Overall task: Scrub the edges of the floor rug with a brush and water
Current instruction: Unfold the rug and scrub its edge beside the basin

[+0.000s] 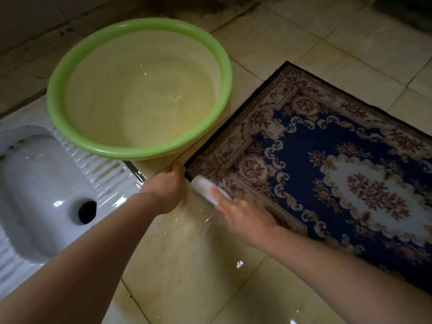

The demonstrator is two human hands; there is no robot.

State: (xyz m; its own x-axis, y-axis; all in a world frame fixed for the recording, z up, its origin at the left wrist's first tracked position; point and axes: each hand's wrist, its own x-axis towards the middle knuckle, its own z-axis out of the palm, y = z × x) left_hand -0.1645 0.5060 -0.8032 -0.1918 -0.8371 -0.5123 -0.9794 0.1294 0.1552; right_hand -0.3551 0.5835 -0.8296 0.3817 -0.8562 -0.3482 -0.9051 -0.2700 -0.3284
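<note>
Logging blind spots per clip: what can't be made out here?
Head view:
Brush: bristles hidden under its white back and the gripping right hand; both motion-blurred.
Left hand: fingertips curl out of sight at the rug corner; grip unclear.
Rug: right side cut off by the frame edge.
Basin: water depth unreadable.

Blurred brush (205, 189) under right hand (243, 216); rug (327, 160) cut off at right
</note>
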